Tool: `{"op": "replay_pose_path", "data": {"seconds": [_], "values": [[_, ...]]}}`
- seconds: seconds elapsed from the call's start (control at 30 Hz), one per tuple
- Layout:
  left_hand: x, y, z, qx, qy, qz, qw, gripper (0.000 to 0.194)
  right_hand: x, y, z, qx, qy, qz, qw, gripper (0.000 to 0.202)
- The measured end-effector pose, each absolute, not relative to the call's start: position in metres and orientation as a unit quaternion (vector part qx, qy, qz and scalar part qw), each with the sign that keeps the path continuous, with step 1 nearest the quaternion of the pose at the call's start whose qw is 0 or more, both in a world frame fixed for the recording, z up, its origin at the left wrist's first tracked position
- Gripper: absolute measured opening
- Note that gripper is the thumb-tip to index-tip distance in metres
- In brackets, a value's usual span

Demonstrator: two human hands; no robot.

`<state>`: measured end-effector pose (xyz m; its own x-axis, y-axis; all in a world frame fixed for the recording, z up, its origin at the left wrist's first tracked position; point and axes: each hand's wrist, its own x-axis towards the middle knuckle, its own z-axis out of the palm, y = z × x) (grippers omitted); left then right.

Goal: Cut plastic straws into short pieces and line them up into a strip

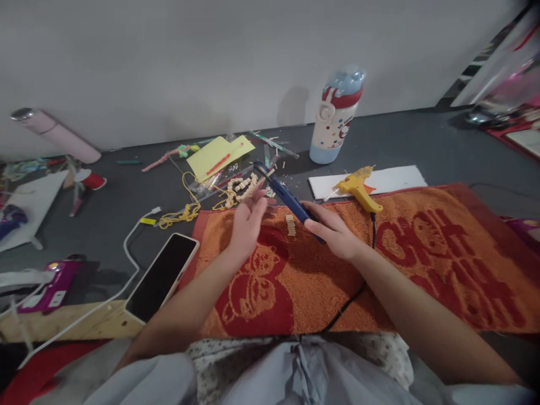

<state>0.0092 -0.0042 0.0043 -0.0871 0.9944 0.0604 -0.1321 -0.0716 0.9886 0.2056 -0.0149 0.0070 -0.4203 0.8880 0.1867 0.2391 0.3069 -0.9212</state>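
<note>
My right hand [331, 228] is closed round the handle of a dark blue tool [289, 201], whose narrow head points up and to the left. Close to that head, my left hand [250, 219] holds a thin wooden stick [265, 179] between its fingers. Below the tool, a small row of short wooden pieces [291, 225] lies on the orange and red towel [320, 281]. Just beyond the left hand are more small wooden pieces [242, 185] joined in a loop, with yellow yarn [181, 216] beside them.
A yellow glue gun [358, 188] rests on a white board [396, 179] at the right. Behind stands a bottle [335, 121]. Yellow paper [219, 157] lies at the back. A phone [162, 275], white cable [135, 259] and pink flask [57, 135] are at the left.
</note>
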Motion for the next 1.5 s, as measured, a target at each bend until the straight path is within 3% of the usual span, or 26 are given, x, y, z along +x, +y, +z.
{"op": "replay_pose_path", "data": {"seconds": [0.33, 0.97, 1.33, 1.5], "values": [[0.03, -0.029, 0.007, 0.551, 0.373, 0.51, 0.545, 0.051, 0.191, -0.024, 0.008, -0.344, -0.694, 0.504, 0.382, 0.057], [0.035, -0.036, -0.002, 0.512, 0.439, 0.508, 0.536, 0.052, 0.186, -0.026, 0.004, -0.345, -0.681, 0.527, 0.374, 0.054], [0.034, -0.033, 0.0, 0.48, 0.418, 0.516, 0.572, 0.049, 0.186, -0.026, 0.004, -0.359, -0.695, 0.503, 0.367, 0.056], [0.029, -0.02, 0.002, 0.473, 0.375, 0.537, 0.589, 0.049, 0.189, -0.025, 0.007, -0.378, -0.732, 0.433, 0.367, 0.05]]}}
